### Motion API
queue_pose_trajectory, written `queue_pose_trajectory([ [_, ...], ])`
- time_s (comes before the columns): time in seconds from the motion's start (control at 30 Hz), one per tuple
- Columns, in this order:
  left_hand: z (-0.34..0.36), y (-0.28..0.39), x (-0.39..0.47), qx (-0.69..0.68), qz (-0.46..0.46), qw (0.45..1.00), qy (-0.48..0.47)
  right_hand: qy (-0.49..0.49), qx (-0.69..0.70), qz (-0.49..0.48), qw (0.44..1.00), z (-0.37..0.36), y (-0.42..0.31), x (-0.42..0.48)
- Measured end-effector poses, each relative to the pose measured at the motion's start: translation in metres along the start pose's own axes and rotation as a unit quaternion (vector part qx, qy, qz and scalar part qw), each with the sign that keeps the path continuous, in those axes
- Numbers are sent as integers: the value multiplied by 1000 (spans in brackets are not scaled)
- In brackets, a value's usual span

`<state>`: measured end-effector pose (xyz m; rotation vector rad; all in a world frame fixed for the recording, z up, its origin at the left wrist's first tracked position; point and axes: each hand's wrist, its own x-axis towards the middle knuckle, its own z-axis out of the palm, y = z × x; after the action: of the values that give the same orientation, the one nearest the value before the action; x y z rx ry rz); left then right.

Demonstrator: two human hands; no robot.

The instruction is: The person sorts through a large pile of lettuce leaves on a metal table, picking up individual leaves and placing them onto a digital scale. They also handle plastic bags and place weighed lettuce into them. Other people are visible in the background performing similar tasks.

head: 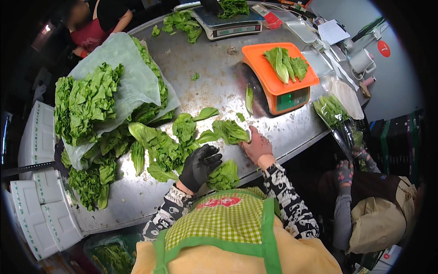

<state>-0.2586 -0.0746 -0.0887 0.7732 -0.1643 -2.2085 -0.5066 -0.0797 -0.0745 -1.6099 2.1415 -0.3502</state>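
My left hand (201, 167), in a black glove, hovers over the metal table with its fingers bent and nothing visible in them. Just to its right lies a loose lettuce piece (224, 175), close to the table's front edge. My right hand (258, 146), in a thin reddish glove, has its thumb and fingers around the stem end of a small green lettuce head (230, 131). Left of my hands spreads a pile of loose lettuce leaves (160, 147). A single leaf (207, 113) lies beyond them.
An orange scale (280, 87) bears lettuce pieces (285, 65); a second scale (229, 25) stands at the back. Stacked lettuce (90, 102) with translucent sheeting (119, 82) is at left. Foam boxes (44, 212) flank the table. One co-worker handles bagged lettuce (332, 111); another stands far left.
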Motion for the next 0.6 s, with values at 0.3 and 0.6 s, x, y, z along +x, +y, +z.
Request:
queue_pose_trajectory([
  [0.3,15,6,1,5,-41,992,-119,-235,333,-4,913,-35,-62,-26],
  [0.6,18,39,-8,-70,12,992,-106,-280,77,-301,908,-1,-13,-28],
])
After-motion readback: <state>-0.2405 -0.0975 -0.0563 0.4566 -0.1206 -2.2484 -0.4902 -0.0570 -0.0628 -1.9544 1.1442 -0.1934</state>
